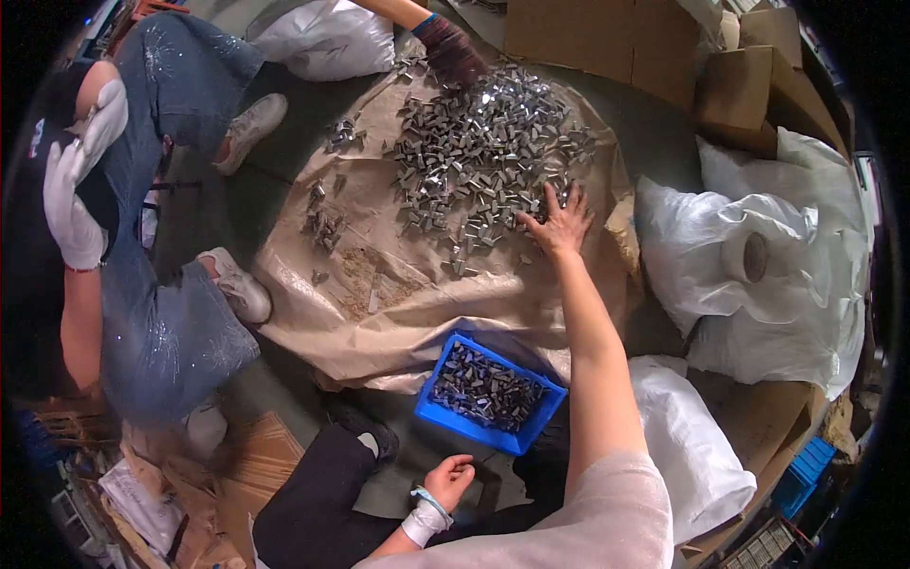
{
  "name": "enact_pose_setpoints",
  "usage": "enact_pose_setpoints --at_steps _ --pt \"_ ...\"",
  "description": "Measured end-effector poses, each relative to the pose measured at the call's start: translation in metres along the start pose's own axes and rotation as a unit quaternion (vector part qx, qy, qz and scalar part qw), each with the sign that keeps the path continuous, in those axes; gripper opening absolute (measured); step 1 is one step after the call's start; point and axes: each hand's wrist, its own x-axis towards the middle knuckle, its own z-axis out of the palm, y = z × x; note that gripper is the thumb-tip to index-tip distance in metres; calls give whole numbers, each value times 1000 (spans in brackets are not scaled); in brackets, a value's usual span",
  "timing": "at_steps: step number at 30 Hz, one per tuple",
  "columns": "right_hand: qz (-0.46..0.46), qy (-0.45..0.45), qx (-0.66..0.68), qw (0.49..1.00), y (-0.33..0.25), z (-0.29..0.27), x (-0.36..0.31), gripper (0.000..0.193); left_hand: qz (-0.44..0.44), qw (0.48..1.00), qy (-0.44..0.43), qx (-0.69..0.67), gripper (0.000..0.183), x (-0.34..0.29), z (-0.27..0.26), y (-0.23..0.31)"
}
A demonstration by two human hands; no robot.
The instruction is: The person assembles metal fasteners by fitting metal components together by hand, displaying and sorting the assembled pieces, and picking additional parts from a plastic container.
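Observation:
A pile of small shiny metal pieces (488, 142) is spread over a brown sheet (455, 308) on the floor. My right hand (562, 223) reaches to the pile's near right edge, fingers spread, palm down and nothing gripped. Close to me, a blue plastic bin (431, 414) holds many darker small metal pieces (488, 387), partly over the sheet's near edge. My left hand (450, 484), with a band and a white wrap at the wrist, stays near my lap below the bin. Its fingers are loosely curled, and no object shows in them.
A co-worker's dark-gloved hand (453, 52) touches the pile's far side. Another person in jeans (171, 322), wearing white gloves (81, 180), sits at left. White sacks (758, 256) and cardboard boxes (607, 43) border the right and far sides. Smaller heaps of pieces (324, 223) lie left.

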Motion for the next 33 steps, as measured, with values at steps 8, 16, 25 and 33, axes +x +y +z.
enact_pose_setpoints --at_steps 8,16,25,33 --pt "-106 189 13 976 6 21 -9 50 -20 999 -16 -48 29 7 8 7" --pt "-93 161 20 982 -8 37 -14 37 4 998 -8 61 28 -3 6 25" --pt "-41 94 53 993 6 23 -20 39 76 997 -20 12 37 3 19 -24" --pt "-33 51 148 987 -10 13 -15 32 42 998 -45 19 31 -3 15 -12"
